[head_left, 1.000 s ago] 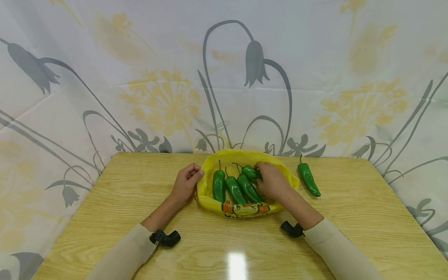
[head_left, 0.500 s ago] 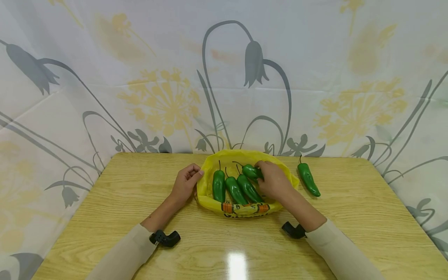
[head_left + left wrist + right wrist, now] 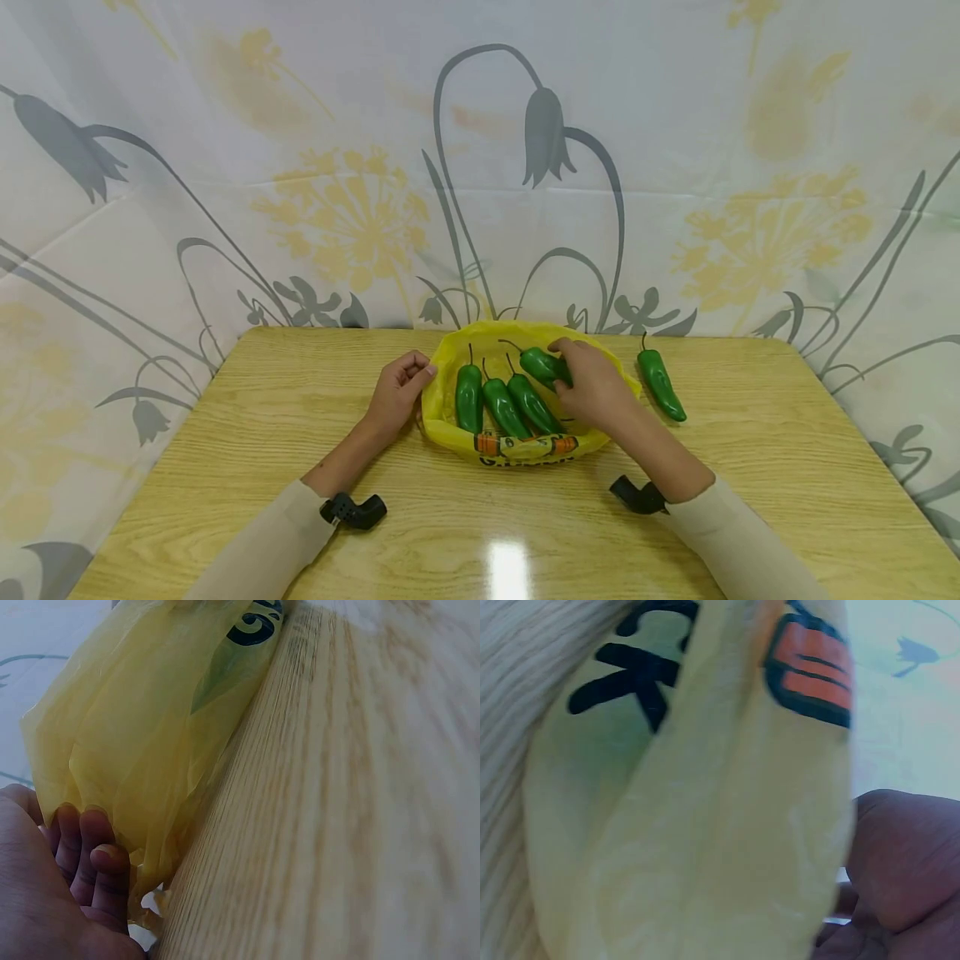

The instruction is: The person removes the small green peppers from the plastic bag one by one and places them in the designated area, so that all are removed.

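A yellow plastic bag [image 3: 450, 432] stands on the table with its mouth spread wide. Its left rim is pinched by my left hand [image 3: 397, 392]; in the left wrist view the fingertips [image 3: 110, 857] lie curled against the thin plastic. Inside lie three green chili peppers [image 3: 469, 398] side by side, stems pointing away from me. My right hand [image 3: 596, 387] reaches over the right rim and has thumb and forefinger around another green chili pepper [image 3: 542, 365], whose tip end is hidden by the hand. In the right wrist view the bag wall [image 3: 705, 825] covers most of that hand.
One more green chili pepper [image 3: 661, 384] lies on the wooden table [image 3: 300, 392] to the right of the bag. A flower-printed cloth [image 3: 480, 192] hangs behind the table's far edge. Black wrist cameras [image 3: 354, 510] sit at both cuffs.
My right hand has drawn back slightly to the right, and more of the chili pepper at its fingers shows. The left hand and the three peppers have stayed in place.
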Demonstrator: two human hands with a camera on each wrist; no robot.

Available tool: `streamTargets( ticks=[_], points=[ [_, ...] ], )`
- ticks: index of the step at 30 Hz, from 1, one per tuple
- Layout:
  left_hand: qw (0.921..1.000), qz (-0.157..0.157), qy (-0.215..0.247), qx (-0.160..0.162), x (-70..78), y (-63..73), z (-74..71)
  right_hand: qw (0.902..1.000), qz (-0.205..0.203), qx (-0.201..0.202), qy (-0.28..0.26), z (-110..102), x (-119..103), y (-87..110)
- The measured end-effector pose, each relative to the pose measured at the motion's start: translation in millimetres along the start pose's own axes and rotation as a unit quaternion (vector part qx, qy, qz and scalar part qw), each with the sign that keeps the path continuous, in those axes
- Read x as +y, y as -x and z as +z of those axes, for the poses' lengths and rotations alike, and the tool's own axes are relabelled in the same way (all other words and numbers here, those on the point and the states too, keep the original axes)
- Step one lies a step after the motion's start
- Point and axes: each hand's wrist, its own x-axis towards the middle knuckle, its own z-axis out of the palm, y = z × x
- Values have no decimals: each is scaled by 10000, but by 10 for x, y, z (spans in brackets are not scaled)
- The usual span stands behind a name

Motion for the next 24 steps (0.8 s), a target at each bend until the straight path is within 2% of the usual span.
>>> streamTargets(
  ticks=[12,24],
  points=[
    [10000,54,15,-34,-7,1,-6,9995,-63,256,-173,-176,-28,82],
    [10000,60,-16,-29,-13,-3,-11,9978,-198,584,-254,-218,2,152]
  ],
)
